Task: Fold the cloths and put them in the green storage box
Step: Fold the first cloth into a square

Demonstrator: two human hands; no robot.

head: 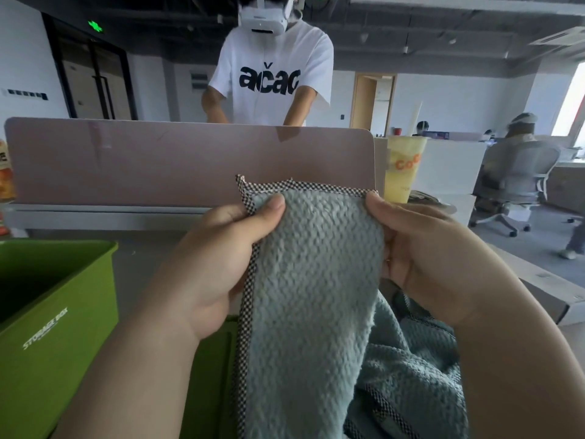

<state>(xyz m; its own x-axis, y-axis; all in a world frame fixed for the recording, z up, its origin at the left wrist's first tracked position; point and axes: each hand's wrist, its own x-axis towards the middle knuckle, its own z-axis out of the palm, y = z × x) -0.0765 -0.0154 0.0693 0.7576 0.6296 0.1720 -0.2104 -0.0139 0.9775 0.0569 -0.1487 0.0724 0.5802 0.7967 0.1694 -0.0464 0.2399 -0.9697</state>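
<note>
I hold a pale blue-green fluffy cloth [313, 280] with a black-and-white checked border up in front of me; it hangs down folded lengthwise. My left hand [218, 258] pinches its upper left corner, thumb on the front. My right hand [424, 251] grips the upper right corner. Below, at the lower right, lies a heap of more teal cloths [411, 384] with the same checked trim. The green storage box [60, 312] stands open at the left, its inside dark. Another green surface [215, 359] shows under my left forearm.
A pink desk divider [158, 160] stands across the back of the table. A yellow drink cup [403, 169] sits at its right end. A person in a white T-shirt [272, 74] stands behind the divider. Office chairs [512, 185] and a seated person are at the right.
</note>
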